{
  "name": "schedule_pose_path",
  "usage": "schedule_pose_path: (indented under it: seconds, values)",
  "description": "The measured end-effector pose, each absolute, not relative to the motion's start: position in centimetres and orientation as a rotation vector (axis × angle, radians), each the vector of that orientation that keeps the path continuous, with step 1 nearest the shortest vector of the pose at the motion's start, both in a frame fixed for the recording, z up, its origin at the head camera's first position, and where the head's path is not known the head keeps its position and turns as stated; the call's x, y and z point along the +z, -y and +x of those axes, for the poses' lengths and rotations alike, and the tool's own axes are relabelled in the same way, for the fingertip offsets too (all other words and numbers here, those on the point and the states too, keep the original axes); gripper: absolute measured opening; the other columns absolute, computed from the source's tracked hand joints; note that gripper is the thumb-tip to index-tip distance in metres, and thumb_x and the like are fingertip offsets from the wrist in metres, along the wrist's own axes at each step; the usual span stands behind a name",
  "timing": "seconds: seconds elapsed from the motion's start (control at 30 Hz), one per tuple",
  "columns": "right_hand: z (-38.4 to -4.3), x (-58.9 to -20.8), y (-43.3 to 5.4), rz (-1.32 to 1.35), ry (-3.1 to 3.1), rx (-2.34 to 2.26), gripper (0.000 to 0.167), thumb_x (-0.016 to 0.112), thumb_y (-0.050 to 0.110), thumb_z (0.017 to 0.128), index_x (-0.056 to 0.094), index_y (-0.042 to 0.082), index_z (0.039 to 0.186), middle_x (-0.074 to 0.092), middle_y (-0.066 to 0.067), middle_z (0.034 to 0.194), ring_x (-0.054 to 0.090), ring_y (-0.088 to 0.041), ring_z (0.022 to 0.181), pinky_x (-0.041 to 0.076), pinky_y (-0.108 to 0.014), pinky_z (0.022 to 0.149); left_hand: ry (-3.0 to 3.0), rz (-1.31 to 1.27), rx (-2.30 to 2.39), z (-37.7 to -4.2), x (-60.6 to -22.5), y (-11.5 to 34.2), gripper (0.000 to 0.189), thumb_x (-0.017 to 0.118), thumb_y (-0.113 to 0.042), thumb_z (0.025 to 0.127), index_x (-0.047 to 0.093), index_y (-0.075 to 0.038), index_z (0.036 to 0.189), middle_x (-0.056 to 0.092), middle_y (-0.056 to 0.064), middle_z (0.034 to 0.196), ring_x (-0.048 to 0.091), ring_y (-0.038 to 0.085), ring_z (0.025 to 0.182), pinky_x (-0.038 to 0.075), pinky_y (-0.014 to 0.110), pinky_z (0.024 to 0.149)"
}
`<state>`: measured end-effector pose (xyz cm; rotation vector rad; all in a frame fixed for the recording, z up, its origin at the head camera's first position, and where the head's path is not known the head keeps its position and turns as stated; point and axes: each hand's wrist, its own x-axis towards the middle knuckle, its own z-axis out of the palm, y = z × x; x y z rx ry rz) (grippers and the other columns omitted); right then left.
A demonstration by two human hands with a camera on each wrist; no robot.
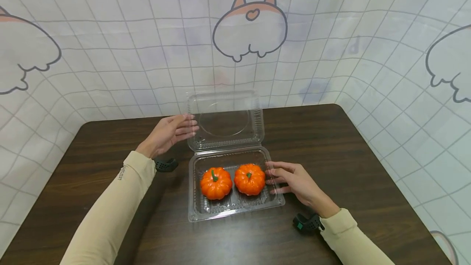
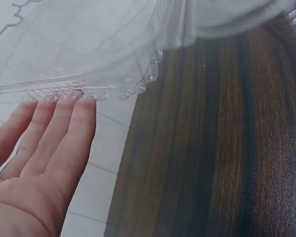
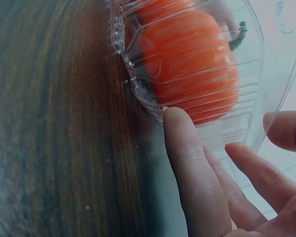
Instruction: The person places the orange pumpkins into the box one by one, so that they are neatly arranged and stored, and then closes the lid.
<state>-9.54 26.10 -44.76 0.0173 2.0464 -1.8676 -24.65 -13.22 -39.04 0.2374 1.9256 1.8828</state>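
A clear plastic clamshell container lies on the table with its lid raised at the back. Inside the base sit two small orange pumpkins, the left one and the right one, both with green stems. My left hand has its fingers extended, their tips touching the lid's left side, as the left wrist view also shows. At the base's right wall, my right hand rests its fingertips against the plastic, near the right pumpkin. In the right wrist view its fingers are fairly straight.
The container stands on a dark wood-grain table. Behind it and at both sides hangs a white gridded cloth with cartoon animal drawings. A black band is on the left wrist, and another on the right.
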Motion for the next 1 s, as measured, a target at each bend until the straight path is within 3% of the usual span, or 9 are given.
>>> schedule_pose_path:
  seconds: [0.3,0.57,0.73,1.0]
  values:
    - [-9.5,-44.8,-26.1,0.003,-2.038,-1.877,0.053,0.061,0.024,0.104,0.051,0.001,0.15,0.06,-0.028,0.144,0.076,-0.026,0.11,0.065,-0.044,0.085,-1.908,0.261,1.904,-24.3,-37.9,13.1,0.076,0.041,-0.057,0.107,0.041,0.003,0.154,0.048,0.025,0.156,0.069,0.012,0.121,0.057,0.027,0.104]
    - [-9.5,-44.8,-26.0,0.016,-2.043,-1.873,0.051,0.06,0.023,0.104,0.053,0.003,0.15,0.059,-0.028,0.145,0.075,-0.026,0.111,0.065,-0.044,0.086,-1.979,0.357,1.79,-23.7,-36.2,13.2,0.087,0.032,-0.068,0.103,0.043,0.001,0.154,0.051,0.023,0.156,0.063,0.023,0.136,0.052,0.033,0.112]
    - [-9.6,-44.8,-26.0,0.004,-2.054,-1.863,0.052,0.06,0.024,0.104,0.052,0.002,0.15,0.058,-0.029,0.146,0.075,-0.026,0.111,0.065,-0.044,0.086,-2.011,0.388,1.702,-23.4,-35.0,13.3,0.089,0.028,-0.071,0.103,0.046,0.001,0.153,0.052,0.021,0.156,0.055,0.032,0.143,0.046,0.041,0.119]
    - [-9.7,-44.7,-25.6,0.02,-2.056,-1.866,0.051,0.06,0.025,0.104,0.053,0.003,0.15,0.059,-0.027,0.145,0.075,-0.025,0.111,0.065,-0.044,0.086,-2.064,0.482,1.533,-23.1,-32.8,13.5,0.094,0.022,-0.076,0.101,0.049,-0.002,0.152,0.055,0.017,0.155,0.05,0.035,0.148,0.03,0.051,0.129]
